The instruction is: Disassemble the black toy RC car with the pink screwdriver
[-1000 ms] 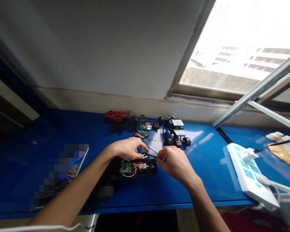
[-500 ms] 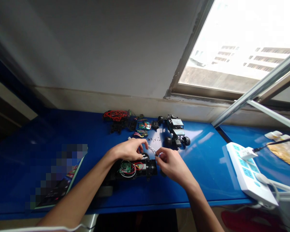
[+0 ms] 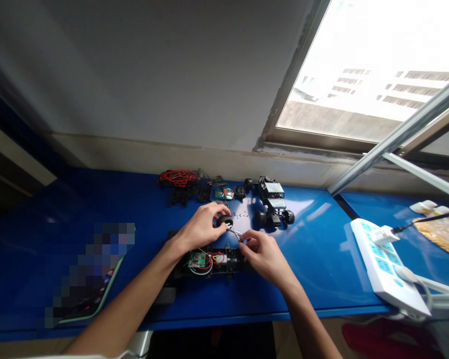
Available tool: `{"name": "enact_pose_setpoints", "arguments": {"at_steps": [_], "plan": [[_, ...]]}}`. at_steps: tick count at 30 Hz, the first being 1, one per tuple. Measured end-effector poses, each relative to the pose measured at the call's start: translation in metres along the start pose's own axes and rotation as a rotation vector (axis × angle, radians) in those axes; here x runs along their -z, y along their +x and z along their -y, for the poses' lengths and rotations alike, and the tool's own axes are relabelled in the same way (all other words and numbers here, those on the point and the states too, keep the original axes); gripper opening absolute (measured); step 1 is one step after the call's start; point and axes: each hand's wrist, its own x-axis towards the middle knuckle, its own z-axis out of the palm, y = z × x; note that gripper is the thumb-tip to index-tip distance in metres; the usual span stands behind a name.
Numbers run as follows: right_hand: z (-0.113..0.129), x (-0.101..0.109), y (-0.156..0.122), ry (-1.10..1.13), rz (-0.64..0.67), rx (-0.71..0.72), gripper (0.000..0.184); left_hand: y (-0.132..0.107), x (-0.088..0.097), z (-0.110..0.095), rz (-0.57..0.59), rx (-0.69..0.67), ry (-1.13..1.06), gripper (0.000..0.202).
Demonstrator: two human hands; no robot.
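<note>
My left hand [image 3: 205,225] is closed around a small black wheel [image 3: 224,220], with a light-coloured part showing at its hub. Between the closed fingers of my right hand [image 3: 260,248] is a thin silver metal tool [image 3: 236,233], whose exact kind is too small to make out. The tool's far end reaches the hub side of the wheel. Just below both hands lies a toy car chassis [image 3: 230,267], black, with a green circuit board [image 3: 197,259] and red and white wires on it. A wheel [image 3: 167,295] is at its near left.
Behind my hands, small screws [image 3: 242,215] lie scattered. Farther back are a red cage-like body [image 3: 178,177], a teal toy car shell [image 3: 223,193] and a toy truck [image 3: 272,199]. A tablet-like screen [image 3: 93,279] lies left; a power strip [image 3: 387,267] sits right.
My left hand has moved away from the chassis with the wheel, which now shows more clearly. The silver tool has followed the wheel slightly, and my right hand has hardly shifted.
</note>
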Motion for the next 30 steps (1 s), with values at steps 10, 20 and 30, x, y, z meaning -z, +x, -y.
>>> {"name": "enact_pose_setpoints", "arguments": {"at_steps": [10,20,30], "plan": [[0.016,0.011,-0.015,-0.342,-0.281,0.056,0.022,-0.003,-0.009,-0.002,0.02,-0.168,0.218,0.038],[0.025,0.017,-0.016,-0.407,-0.227,0.114,0.022,-0.007,-0.006,-0.016,0.017,-0.346,0.29,0.037],[0.031,0.018,-0.019,-0.438,-0.222,0.13,0.023,-0.007,-0.003,-0.022,0.075,-0.348,0.348,0.033]]}}
